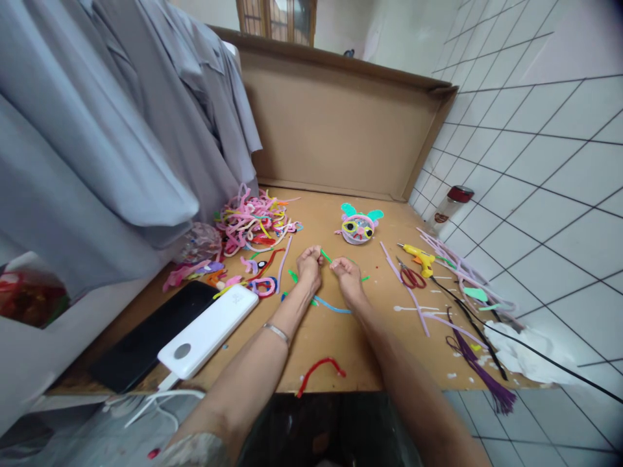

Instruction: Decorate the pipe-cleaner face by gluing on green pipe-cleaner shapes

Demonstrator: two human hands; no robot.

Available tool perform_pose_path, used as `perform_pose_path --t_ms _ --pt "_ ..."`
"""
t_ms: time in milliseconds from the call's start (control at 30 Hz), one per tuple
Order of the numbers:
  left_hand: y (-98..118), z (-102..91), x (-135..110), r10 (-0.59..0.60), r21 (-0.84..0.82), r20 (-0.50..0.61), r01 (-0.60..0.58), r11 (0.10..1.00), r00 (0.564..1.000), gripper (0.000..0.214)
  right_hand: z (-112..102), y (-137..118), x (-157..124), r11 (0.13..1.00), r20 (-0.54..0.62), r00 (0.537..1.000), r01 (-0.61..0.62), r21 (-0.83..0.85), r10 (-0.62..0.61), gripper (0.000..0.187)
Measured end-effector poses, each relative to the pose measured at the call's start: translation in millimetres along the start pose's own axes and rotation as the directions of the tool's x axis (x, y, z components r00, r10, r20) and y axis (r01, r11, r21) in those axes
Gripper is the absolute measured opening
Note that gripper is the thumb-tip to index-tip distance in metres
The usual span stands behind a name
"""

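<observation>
Between my two hands a short green pipe cleaner [326, 256] is stretched above the middle of the table. My left hand [310, 264] pinches one end and my right hand [344, 271] pinches the other. Just under my forearms lie a blue pipe cleaner [333, 308] and some green bits. Beyond my hands sits a round animal-face figure [359, 227] with turquoise ears and yellow-rimmed eyes. Nearer the front edge rests a curved red pipe cleaner [320, 368].
Left are a pile of pipe cleaners [250, 217], a white power bank [209, 331] and a black phone-like slab [156, 334]. Right are a yellow glue gun [418, 258], red-handled scissors [412, 277], a purple tassel [479, 373] and a jar [448, 211]. A cardboard wall [335, 123] stands behind.
</observation>
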State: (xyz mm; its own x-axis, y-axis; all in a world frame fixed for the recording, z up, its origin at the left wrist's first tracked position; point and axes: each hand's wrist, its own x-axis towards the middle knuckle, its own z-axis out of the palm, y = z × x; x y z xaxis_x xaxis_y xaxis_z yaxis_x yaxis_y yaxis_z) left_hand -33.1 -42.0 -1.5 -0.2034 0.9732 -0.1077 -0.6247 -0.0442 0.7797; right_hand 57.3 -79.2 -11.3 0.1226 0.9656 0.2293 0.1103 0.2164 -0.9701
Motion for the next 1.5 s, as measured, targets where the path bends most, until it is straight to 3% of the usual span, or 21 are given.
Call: perform_pose_path --t_ms 133,300,400,500,633,900,1033,1133,1200,1300,1400,1500 --pt "-1 -0.8 0 0.012 -0.02 -0.013 -0.012 1.0 1.0 0.023 -1 1 -2 0.999 -0.016 1.0 -0.003 -0.04 0.002 0.021" --pt "14 -15.0 8 0.075 -0.036 -0.084 -0.078 0.996 0.994 0.03 -13 -5 -5 1.0 -0.094 0.996 -0.005 0.006 0.005 0.024" --pt "19 -21.2 8 0.104 0.057 0.001 -0.104 0.993 0.995 0.039 -21 -10 -5 0.998 -0.131 0.991 -0.013 0.062 0.021 0.028" --pt "15 -17.4 0 -0.018 0.174 0.179 -0.014 0.985 0.984 0.049 -25 -14 -3 0.996 -0.087 0.996 -0.028 0.088 0.036 0.032" --pt "11 -7.4 -11 -0.183 0.151 0.362 0.137 0.979 0.914 0.04 -26 -15 -4 0.999 -0.014 1.0 0.024 0.024 -0.024 0.03" --pt "25 0.0 -18 -0.269 -0.086 0.337 0.314 0.945 0.902 0.014 -22 -14 -7 0.995 0.075 0.995 0.076 -0.072 -0.07 0.029" --pt "41 -2.9 -9 -0.1 -0.15 0.279 0.146 0.978 0.955 0.016 -22 -16 -9 0.989 0.044 0.996 0.085 -0.118 -0.08 0.028" --pt "61 -11.2 3 0.186 -0.178 0.138 -0.16 0.971 0.973 0.019 -24 -18 -9 0.972 -0.008 0.994 0.107 -0.21 -0.111 0.024" --pt "74 -16.9 10 0.372 -0.147 0.066 -0.36 0.921 0.926 0.023 -24 -19 -11 0.946 0.023 0.985 0.172 -0.274 -0.172 0.02" --pt "84 -21.1 14 0.549 -0.067 0.008 -0.547 0.834 0.836 0.028 -16 -21 -19 0.84 0.233 0.924 0.375 -0.393 -0.303 0.015" --pt "82 -19.6 11 0.635 0.015 -0.037 -0.635 0.772 0.772 0.032 1 -21 -34 0.638 0.479 0.816 0.562 -0.527 -0.323 0.018" --pt "76 -17.7 7 0.652 0.077 -0.046 -0.648 0.757 0.756 0.034 17 -18 -45 0.475 0.564 0.782 0.615 -0.63 -0.265 0.016"
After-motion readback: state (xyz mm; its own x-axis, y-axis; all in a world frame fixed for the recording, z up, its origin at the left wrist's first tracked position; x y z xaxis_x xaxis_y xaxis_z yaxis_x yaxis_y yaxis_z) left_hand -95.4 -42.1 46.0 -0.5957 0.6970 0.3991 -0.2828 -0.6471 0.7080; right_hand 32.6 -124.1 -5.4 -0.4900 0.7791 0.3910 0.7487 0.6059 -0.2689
